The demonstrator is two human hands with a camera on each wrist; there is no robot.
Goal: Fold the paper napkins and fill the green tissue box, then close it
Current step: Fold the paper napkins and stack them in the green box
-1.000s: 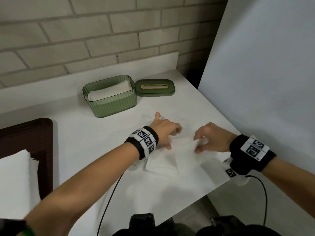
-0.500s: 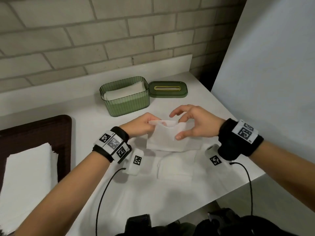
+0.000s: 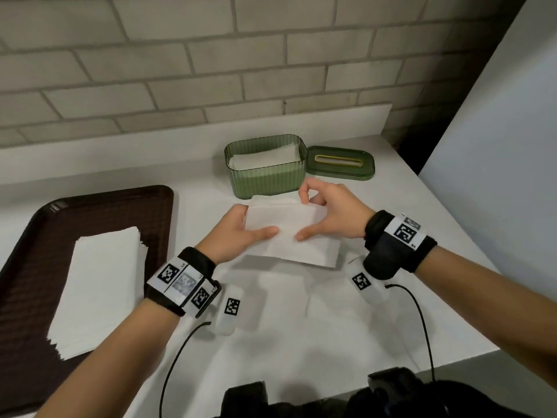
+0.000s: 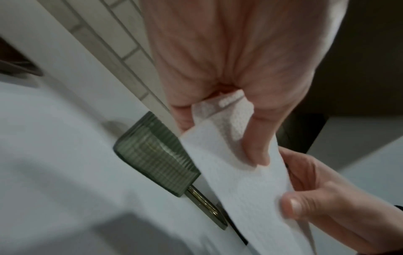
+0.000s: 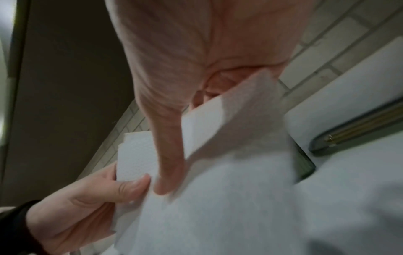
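Observation:
A folded white napkin (image 3: 289, 233) is held above the table just in front of the green tissue box (image 3: 265, 173). My left hand (image 3: 241, 230) grips its left end, thumb on top (image 4: 257, 148). My right hand (image 3: 328, 212) pinches its right end, thumb on the near face (image 5: 172, 165). The box stands open with white napkins inside. Its green lid (image 3: 340, 165), with a gold-edged slot, lies flat to the right of the box. The napkin (image 4: 246, 186) fills much of both wrist views (image 5: 218, 198).
A dark brown tray (image 3: 36, 245) at the left carries a stack of unfolded white napkins (image 3: 99, 291). Another napkin lies flat on the white table (image 3: 286, 297) under my wrists. A brick wall runs behind; a pale panel stands at the right, past the table's edge.
Both hands lifted the folded napkin off the table and carried it toward the box. The view has shifted left, showing more of the tray.

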